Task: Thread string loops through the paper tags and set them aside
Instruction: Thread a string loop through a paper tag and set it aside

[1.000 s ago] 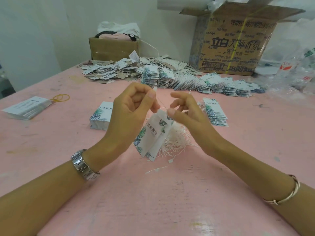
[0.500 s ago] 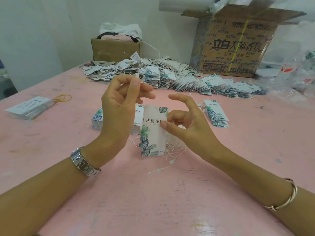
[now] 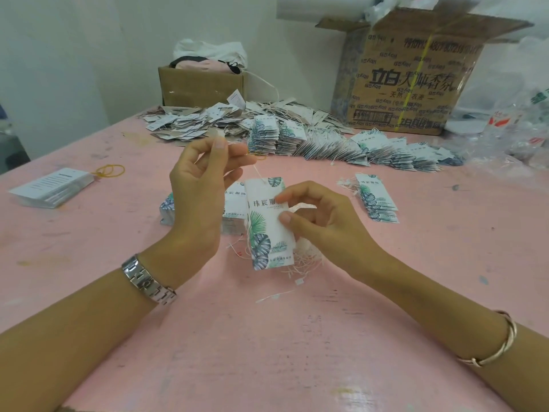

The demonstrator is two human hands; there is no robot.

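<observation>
Up goes the left hand (image 3: 205,185), lifted clear of the right since a second ago, and the paper tag (image 3: 269,224) has swung from a slant to upright, print facing us. Left fingertips (image 3: 221,147) pinch the string (image 3: 258,171), which runs down and rightward to the tag's top edge, through the hole, I judge. The right hand (image 3: 320,221) grips the tag's right edge between thumb and forefinger, other fingers curled. The tag hangs just above the heap of loose strings (image 3: 303,263), long axis vertical; the left hand sits up and left of that heap. The pull should follow the string's line, away from the tag. The finished tags (image 3: 371,150) fan out well beyond the heap, on the right hand's side, so that hand looks likelier to set this one aside.
</observation>
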